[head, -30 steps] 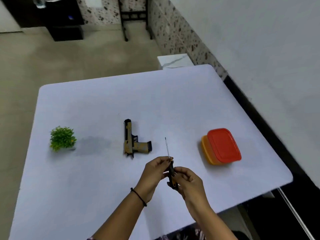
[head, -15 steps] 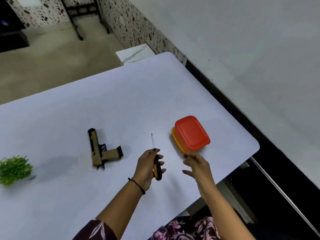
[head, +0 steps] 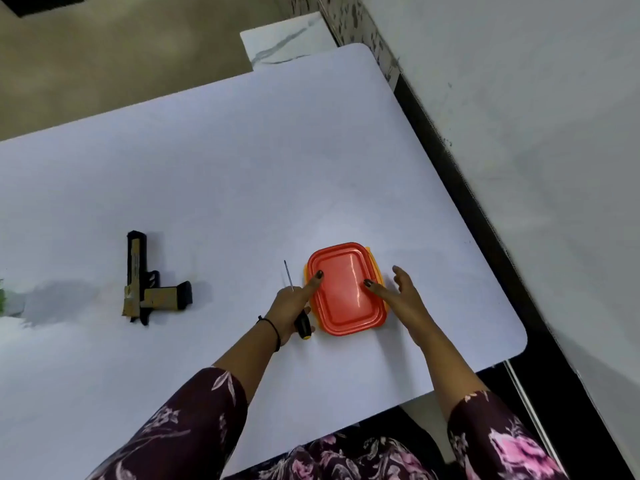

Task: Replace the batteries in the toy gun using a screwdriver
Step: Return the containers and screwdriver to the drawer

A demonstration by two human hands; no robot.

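A tan and black toy gun (head: pixel 147 287) lies flat on the white table (head: pixel 225 168), left of my hands. My left hand (head: pixel 294 303) grips a screwdriver (head: pixel 300 318) with a black and yellow handle, its thin shaft pointing away from me. That hand's index finger rests on the red lid of an orange plastic box (head: pixel 346 289). My right hand (head: pixel 398 292) lies against the box's right side, fingers spread, one fingertip on the lid. The box is closed and its contents are hidden.
A green plant sliver (head: pixel 1 299) shows at the far left edge. The table's right edge runs beside a dark gap and a white wall (head: pixel 536 116). A small white marble-topped block (head: pixel 287 39) stands beyond the table's far edge.
My right hand has let go of the screwdriver, which stays in my left. Both hands moved right onto the orange box, and my view turned right and down.
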